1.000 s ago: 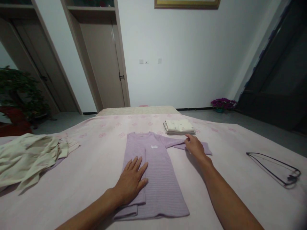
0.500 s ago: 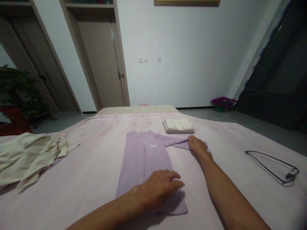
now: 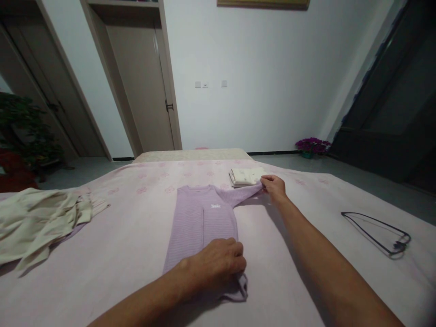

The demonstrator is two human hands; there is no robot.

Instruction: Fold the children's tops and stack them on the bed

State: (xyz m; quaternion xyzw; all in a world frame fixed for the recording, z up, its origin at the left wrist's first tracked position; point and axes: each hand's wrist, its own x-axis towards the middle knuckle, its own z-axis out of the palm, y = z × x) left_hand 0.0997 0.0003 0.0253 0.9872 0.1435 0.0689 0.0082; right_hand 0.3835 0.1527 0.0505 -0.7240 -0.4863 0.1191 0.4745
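Note:
A lilac ribbed long-sleeved top [image 3: 200,218] lies flat on the pink bed cover [image 3: 136,245], its left side folded in. My left hand [image 3: 218,265] is closed on the top's right hem edge near the bottom, lifting it. My right hand [image 3: 273,187] pinches the top's right sleeve and holds it raised off the bed, stretched out from the shoulder. Just behind that hand sits a small folded cream garment [image 3: 245,176].
A crumpled cream garment [image 3: 37,220] lies at the bed's left. A dark wire hanger [image 3: 378,227] rests on the right side of the bed. Doors, a potted plant [image 3: 20,136] and purple flowers [image 3: 311,146] stand by the far wall.
My left hand moved from the top's left side to its right hem and gripped it. My right hand closed on the sleeve and lifted it, and the top's right edge pulled inward.

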